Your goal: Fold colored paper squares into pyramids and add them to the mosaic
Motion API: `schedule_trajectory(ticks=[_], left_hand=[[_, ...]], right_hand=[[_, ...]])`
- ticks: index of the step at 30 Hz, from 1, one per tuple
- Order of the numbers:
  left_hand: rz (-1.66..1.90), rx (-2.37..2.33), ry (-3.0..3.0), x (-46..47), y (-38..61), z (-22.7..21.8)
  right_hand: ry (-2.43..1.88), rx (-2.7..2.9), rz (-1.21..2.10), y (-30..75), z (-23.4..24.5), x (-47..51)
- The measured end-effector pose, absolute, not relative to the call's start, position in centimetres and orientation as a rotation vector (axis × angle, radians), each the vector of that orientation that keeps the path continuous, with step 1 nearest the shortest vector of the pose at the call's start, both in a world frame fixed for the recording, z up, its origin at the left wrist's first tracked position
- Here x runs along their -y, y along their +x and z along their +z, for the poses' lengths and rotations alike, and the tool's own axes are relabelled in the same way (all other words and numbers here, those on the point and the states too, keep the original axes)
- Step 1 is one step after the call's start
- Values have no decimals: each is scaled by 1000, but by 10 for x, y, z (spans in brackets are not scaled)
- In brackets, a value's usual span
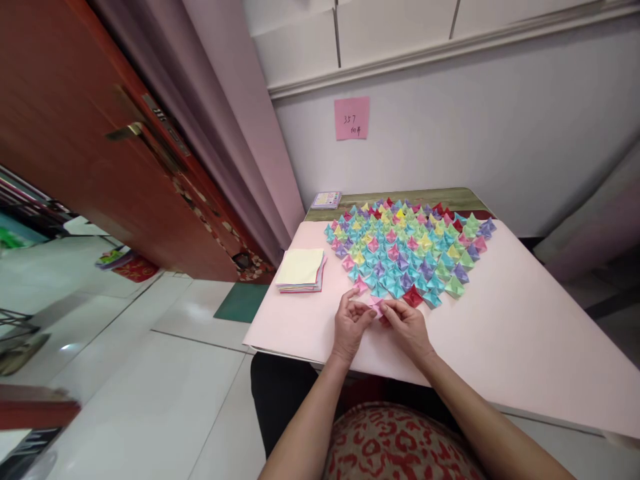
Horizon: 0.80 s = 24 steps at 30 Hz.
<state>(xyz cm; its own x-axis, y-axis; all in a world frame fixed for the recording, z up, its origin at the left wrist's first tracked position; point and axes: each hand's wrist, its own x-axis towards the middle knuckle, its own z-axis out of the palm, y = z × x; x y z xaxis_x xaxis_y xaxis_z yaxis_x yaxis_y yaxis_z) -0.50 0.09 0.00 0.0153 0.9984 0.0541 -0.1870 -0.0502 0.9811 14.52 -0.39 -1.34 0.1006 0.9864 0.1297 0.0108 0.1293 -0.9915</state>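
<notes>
While the table [525, 320] is mostly covered at its middle by folded pieces [393, 253], a pink paper [376, 304] is held between two hands at the near edge of the cluster. By the left hand [350, 327] its left side is pinched, thumb and fingers drawn close together; by the right hand [409, 328] its right side is gripped in the same narrow way. The exact folds of the paper are partly hidden by the fingers. A pink piece [360, 285] is seen just beyond the left hand; whether it is touched cannot be told. A red piece [413, 297] is set just beyond the right hand. To the left, a stack [300, 268] of square sheets is topped by a pale yellow one. Behind it, a small packet [327, 199] is placed at the far left corner, and a note [351, 119] is stuck to the wall [450, 133].
</notes>
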Motion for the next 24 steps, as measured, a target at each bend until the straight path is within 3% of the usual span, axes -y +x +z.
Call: schedule_trajectory(ticks=[24], left_hand=[[1330,-1069,1118,-2,-6,-8]], right_hand=[[-1151,1294,1048,143,-16,4]])
